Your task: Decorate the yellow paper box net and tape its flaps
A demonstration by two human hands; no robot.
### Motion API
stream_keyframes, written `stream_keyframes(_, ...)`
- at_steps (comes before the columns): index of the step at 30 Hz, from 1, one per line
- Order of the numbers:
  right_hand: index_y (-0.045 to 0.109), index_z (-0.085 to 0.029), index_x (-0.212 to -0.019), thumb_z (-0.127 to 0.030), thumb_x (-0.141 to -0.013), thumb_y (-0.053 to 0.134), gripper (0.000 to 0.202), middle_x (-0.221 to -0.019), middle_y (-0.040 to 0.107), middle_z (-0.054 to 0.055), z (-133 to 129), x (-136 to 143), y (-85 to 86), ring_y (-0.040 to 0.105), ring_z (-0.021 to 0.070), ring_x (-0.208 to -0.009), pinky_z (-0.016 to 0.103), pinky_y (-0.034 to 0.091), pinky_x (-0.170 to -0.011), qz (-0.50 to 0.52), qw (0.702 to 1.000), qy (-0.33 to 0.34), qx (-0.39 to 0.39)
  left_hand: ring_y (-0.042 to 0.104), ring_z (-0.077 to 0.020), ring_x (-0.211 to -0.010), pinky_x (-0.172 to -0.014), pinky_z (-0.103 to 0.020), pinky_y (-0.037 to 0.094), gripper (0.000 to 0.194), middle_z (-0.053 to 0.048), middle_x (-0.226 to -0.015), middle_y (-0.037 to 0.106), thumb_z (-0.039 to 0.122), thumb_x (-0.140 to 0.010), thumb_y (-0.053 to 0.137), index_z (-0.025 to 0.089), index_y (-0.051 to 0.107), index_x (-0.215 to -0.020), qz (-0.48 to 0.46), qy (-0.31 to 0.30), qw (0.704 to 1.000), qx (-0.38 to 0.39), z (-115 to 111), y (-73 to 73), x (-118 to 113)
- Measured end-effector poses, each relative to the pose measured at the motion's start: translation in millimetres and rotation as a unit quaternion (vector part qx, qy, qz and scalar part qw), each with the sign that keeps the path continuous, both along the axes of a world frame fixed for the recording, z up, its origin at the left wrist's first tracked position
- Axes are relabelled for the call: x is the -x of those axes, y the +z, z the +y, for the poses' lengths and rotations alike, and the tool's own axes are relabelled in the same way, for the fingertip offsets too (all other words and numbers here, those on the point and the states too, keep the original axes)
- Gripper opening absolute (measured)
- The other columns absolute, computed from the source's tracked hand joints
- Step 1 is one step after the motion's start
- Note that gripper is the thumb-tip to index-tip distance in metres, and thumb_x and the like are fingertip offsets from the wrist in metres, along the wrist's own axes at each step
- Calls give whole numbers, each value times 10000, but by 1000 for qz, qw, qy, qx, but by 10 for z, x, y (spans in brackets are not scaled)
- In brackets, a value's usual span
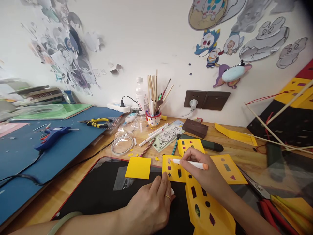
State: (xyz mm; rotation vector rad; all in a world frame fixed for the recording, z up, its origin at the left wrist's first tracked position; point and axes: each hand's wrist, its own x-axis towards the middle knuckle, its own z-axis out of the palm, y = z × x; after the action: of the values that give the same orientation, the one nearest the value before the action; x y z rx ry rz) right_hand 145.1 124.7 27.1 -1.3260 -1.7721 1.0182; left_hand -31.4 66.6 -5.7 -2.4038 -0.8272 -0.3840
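Note:
My right hand (pixel 201 163) grips a white marker (pixel 190 163) with orange ends, its tip over a small shape on the yellow cardboard (pixel 201 202). That cardboard spreads out in several joined panels with small cut-out shapes, among them a star and diamonds. My left hand (pixel 151 200) is closed just below the left panel, fingertips at its lower edge. A bit of something white (pixel 173 192) shows at its fingers; the rest is hidden. A plain yellow square (pixel 138 168) lies to the left on the black mat (pixel 97 192).
Scissors (pixel 255 184) and red-handled tools (pixel 267 212) lie at right. A glue gun (pixel 52 137) and pliers (pixel 99 122) rest on the blue board (pixel 80 143). Behind are a pen cup (pixel 153 120), a bottle (pixel 141 98), a tape roll (pixel 122 151) and a dark block (pixel 195 128).

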Motion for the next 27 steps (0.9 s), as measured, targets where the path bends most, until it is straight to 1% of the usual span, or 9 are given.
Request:
stream_keyframes(14, 463, -212, -655, -238, -780, 500, 133, -637, 476, -46, -9, 3, -4, 442, 123, -600, 245, 327, -538, -2, 1000, 10, 5, 630, -293, -788, -501, -312, 534, 233, -241, -985, 622, 170, -853, 489, -18, 581, -958, -3, -6, 1000, 5, 12, -12, 7)
stream_keyframes(20, 472, -211, -658, -222, -768, 503, 114, -635, 472, -49, -14, 8, 7, 428, 114, -578, 237, 312, -515, -9, 1000, 9, 10, 628, -288, -807, -523, -314, 533, 232, -250, -992, 615, 173, -856, 487, -14, 572, -965, 1, -6, 1000, 0, 8, -18, 9)
stream_keyframes(27, 467, -213, -655, -234, -773, 497, 124, -597, 453, -51, -13, 18, 12, 420, 118, -566, 237, 310, -509, 10, 1000, 12, 14, 629, -283, -813, -549, -306, 537, 231, -244, -1006, 614, 177, -856, 490, -8, 580, -961, -5, -7, 1000, -4, 8, -26, 11)
